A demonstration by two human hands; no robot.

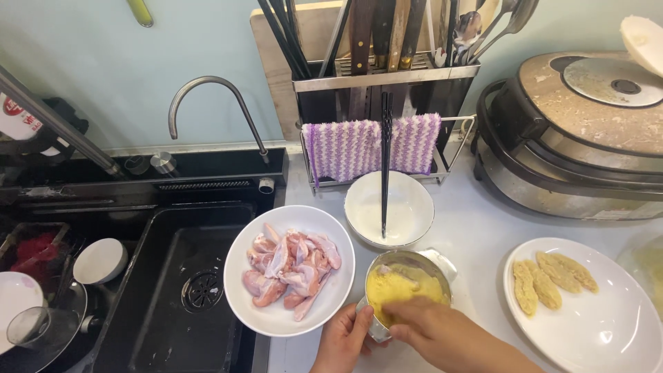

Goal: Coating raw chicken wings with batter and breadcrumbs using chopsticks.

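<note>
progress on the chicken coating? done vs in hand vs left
Done: about four coated pieces lie on the right-hand plate. In hand: the left hand steadies the metal cup of yellow crumb while the right hand reaches into it; whether it grips a piece is hidden. Left: the raw chicken wings piled on the white plate, clearly the larger share.

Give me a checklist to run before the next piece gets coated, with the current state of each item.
1. Metal cup steadied: ok, left hand grips its side.
2. Right hand at the coating: ok, fingers reach into the yellow crumbs.
3. Raw chicken supply: ok, plate of raw chicken sits beside the cup.
4. Room for coated pieces: ok, plate of breaded pieces is mostly bare.
5. Piece currently in the cup: cannot tell, the hand covers it.
6. Chopsticks stable in the white bowl: ok.
</note>
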